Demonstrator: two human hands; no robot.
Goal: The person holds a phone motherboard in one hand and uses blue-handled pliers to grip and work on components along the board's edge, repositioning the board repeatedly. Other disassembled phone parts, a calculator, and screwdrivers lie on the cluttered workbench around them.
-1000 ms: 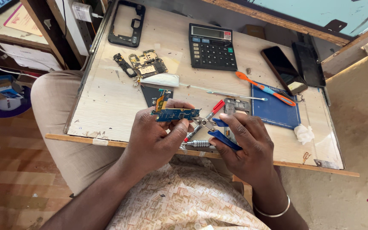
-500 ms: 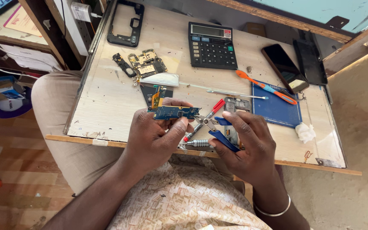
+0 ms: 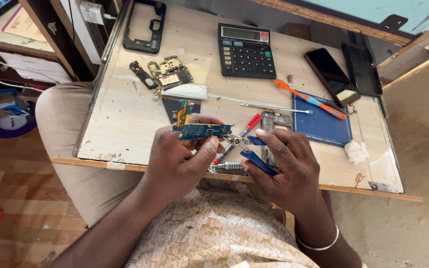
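Fingertips of the left hand (image 3: 182, 159) pinch a small blue circuit board (image 3: 202, 131), holding it level above the near edge of the wooden worktable (image 3: 125, 124). The right hand (image 3: 286, 166) grips blue-handled cutters (image 3: 249, 149), whose metal tip meets the board's right end. Just behind the hands lie a red-handled screwdriver (image 3: 250, 124) and a grey phone frame (image 3: 275, 121). Farther back sit another circuit board (image 3: 171, 74), a black phone frame (image 3: 145, 27), a black calculator (image 3: 247, 50), an orange-handled tool (image 3: 309, 98) on a blue mat (image 3: 321, 124), and two dark phones (image 3: 346, 72).
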